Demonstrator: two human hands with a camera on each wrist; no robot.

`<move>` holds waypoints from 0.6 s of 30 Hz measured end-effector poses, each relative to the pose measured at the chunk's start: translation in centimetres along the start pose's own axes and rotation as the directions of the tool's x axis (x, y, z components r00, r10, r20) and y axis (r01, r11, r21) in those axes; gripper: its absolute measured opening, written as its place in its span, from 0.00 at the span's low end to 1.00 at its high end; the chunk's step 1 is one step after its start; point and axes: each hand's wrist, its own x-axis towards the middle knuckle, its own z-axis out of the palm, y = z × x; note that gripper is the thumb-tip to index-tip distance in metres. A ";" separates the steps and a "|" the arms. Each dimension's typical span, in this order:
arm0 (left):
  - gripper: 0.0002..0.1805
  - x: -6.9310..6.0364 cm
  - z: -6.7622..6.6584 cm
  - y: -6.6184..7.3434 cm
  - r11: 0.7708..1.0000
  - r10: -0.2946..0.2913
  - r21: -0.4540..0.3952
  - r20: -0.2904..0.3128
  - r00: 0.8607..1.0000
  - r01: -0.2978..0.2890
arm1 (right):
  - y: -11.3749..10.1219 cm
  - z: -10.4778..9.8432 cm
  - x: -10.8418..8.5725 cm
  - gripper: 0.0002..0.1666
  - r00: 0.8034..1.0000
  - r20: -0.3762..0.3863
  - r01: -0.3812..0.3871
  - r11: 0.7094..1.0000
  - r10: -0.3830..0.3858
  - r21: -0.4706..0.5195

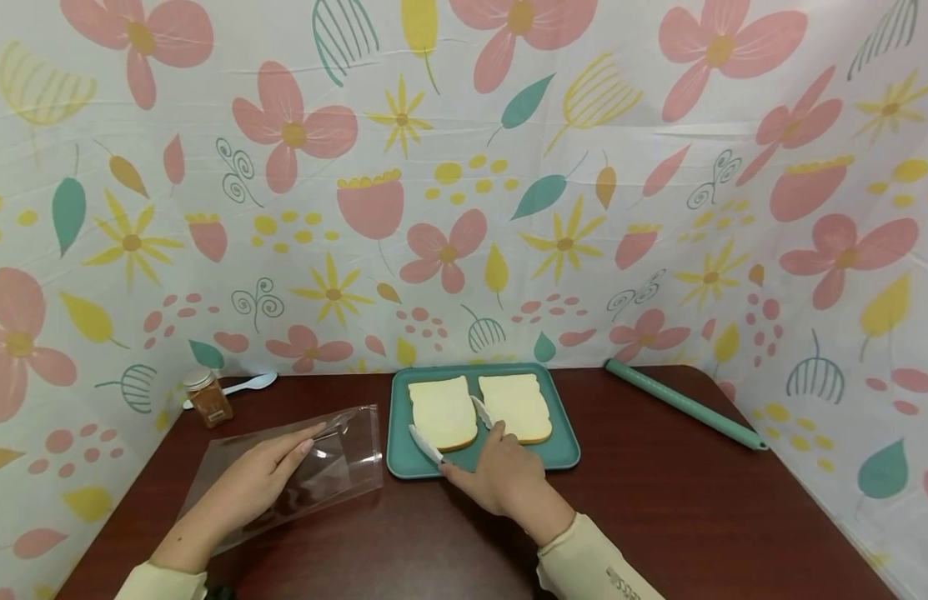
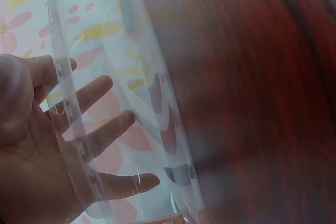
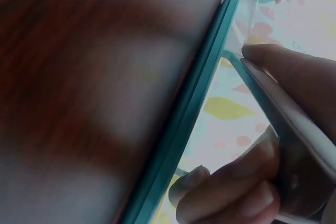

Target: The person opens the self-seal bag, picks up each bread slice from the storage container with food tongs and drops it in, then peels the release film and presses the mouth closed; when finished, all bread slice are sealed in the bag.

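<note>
Two slices of bread (image 1: 444,412) lie side by side on a teal tray (image 1: 488,468). My right hand (image 1: 504,475) holds a pair of tongs (image 1: 426,444) at the tray's near edge. The pale tips of the tongs stand on either side of the left slice; whether they touch it I cannot tell. In the right wrist view, thumb and fingers close round the shiny tongs (image 3: 296,129). Left of the tray, my left hand (image 1: 257,475) pinches a clear plastic bag (image 1: 343,467) by thumb and forefinger. Its other fingers spread behind the film in the left wrist view.
At the back left stand a small lidded jar (image 1: 208,400) of orange-brown contents and a pale blue spoon (image 1: 253,383) behind it. A long green stick-like box (image 1: 684,406) lies diagonally at the right. Flower-printed cloth (image 1: 448,167) hangs behind and beside the dark wooden table (image 1: 659,500).
</note>
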 end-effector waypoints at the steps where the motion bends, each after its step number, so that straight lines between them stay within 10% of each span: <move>1: 0.28 0.0 0.0 0.0 1.000 0.002 0.000 -0.002 1.000 -0.002 | 0.1 0.0 0.0 0.76 1.000 0.000 0.004 1.000 -0.004 0.009; 18: 0.27 -0.1 -0.1 0.0 1.000 -0.014 0.004 0.003 1.000 0.014 | 0.4 0.0 0.3 0.74 1.000 0.019 0.012 0.998 -0.013 0.059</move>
